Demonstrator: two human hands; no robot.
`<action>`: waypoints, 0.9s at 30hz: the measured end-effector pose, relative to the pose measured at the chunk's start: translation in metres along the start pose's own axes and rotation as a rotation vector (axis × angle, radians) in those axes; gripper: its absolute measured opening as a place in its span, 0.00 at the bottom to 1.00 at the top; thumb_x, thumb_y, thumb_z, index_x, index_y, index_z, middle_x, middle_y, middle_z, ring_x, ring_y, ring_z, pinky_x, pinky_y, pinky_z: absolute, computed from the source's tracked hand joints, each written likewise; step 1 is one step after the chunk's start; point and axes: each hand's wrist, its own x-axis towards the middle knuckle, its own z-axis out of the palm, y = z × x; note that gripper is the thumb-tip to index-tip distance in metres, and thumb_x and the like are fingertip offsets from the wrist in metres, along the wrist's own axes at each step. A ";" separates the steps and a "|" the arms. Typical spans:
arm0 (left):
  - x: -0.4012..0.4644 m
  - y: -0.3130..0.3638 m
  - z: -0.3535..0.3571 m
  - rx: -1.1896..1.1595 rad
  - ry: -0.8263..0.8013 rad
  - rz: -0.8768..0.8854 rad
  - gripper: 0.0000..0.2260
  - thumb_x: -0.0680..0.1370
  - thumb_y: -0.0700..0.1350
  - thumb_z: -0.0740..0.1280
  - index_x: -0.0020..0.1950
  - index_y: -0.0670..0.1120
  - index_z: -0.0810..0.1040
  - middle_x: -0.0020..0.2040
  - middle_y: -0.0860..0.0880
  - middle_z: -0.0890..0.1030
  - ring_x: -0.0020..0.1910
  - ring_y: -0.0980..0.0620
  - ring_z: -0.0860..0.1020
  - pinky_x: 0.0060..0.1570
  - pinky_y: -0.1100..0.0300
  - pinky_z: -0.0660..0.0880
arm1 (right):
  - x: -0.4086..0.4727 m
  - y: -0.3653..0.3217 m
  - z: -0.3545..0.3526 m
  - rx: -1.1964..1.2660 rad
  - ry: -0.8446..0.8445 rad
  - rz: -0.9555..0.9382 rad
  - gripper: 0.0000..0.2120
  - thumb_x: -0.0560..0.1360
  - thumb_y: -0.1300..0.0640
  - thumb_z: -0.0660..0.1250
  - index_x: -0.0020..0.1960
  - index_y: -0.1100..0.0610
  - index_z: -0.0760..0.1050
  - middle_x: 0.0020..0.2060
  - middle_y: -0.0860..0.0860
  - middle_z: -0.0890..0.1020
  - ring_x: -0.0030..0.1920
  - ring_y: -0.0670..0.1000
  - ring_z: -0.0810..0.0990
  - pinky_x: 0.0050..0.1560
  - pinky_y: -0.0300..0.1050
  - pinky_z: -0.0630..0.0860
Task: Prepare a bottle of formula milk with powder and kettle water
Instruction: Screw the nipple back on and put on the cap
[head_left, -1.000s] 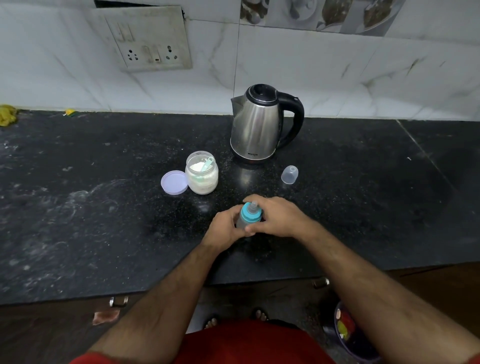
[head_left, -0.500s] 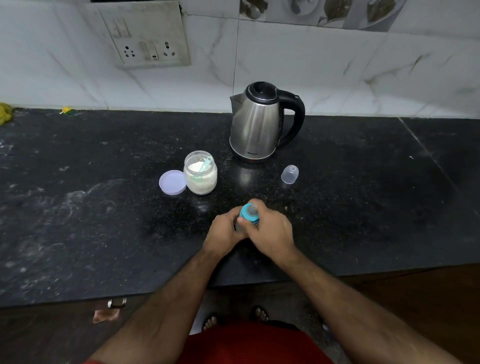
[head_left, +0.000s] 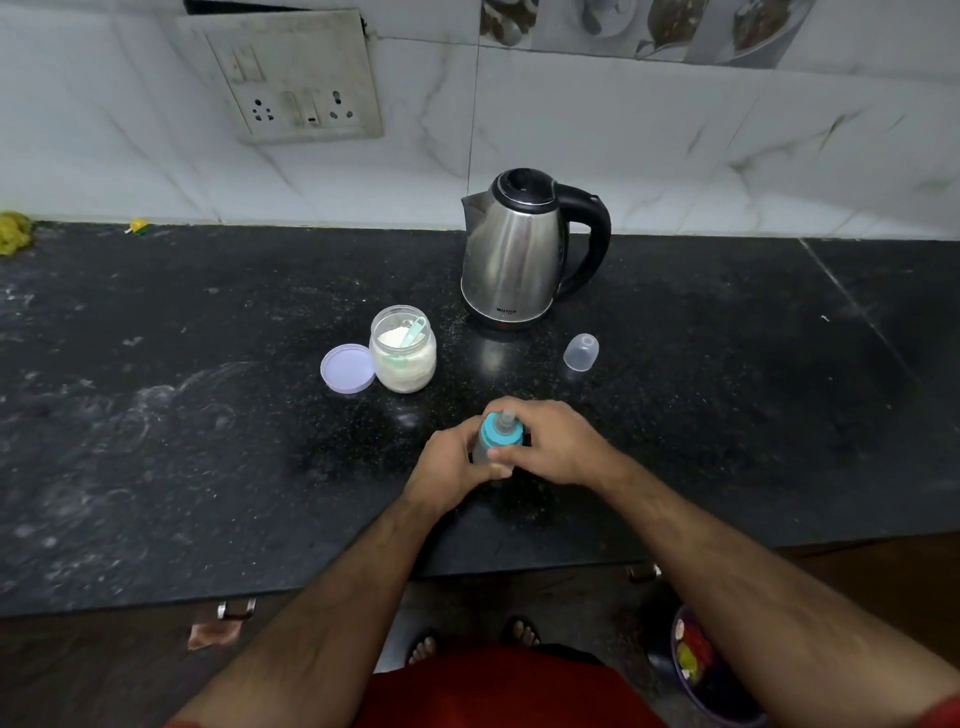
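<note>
Left hand (head_left: 447, 462) grips bottle (head_left: 488, 441), right hand (head_left: 550, 441) grasps its teal cap (head_left: 501, 431). Open powder jar (head_left: 404, 348), lid (head_left: 347, 368), kettle (head_left: 519, 249), clear cover (head_left: 582, 352) stand behind, apart.

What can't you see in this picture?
- Bottle body, head view: both hands wrap it, so whatever is inside is hidden; left hand, right hand.
- Kettle, head view: lid shut, water level hidden.
- Bowl, head view: cut off by the bottom edge and the right arm.

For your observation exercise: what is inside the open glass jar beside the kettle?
The glass jar holds white powder with a teal scoop standing in it. The scoop's bowl is buried, so it cannot be seen.
</note>
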 end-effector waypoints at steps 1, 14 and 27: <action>0.000 -0.001 0.001 0.005 0.005 0.002 0.27 0.66 0.49 0.79 0.63 0.53 0.78 0.53 0.56 0.85 0.54 0.57 0.82 0.60 0.50 0.77 | -0.004 0.000 0.005 0.008 0.043 0.010 0.19 0.71 0.40 0.67 0.59 0.44 0.72 0.49 0.42 0.82 0.49 0.46 0.80 0.53 0.53 0.77; -0.008 0.007 0.005 0.083 0.092 0.054 0.18 0.73 0.42 0.73 0.61 0.56 0.79 0.50 0.57 0.85 0.49 0.60 0.82 0.53 0.56 0.79 | -0.011 -0.030 0.053 0.030 0.495 0.291 0.19 0.76 0.42 0.67 0.61 0.52 0.73 0.49 0.51 0.83 0.49 0.53 0.81 0.48 0.50 0.78; 0.004 0.007 0.003 0.013 0.122 -0.009 0.29 0.66 0.43 0.81 0.65 0.53 0.77 0.53 0.56 0.85 0.54 0.60 0.82 0.59 0.58 0.77 | -0.010 0.014 -0.002 0.358 0.200 0.242 0.33 0.70 0.43 0.75 0.70 0.49 0.68 0.32 0.45 0.76 0.34 0.43 0.75 0.44 0.45 0.76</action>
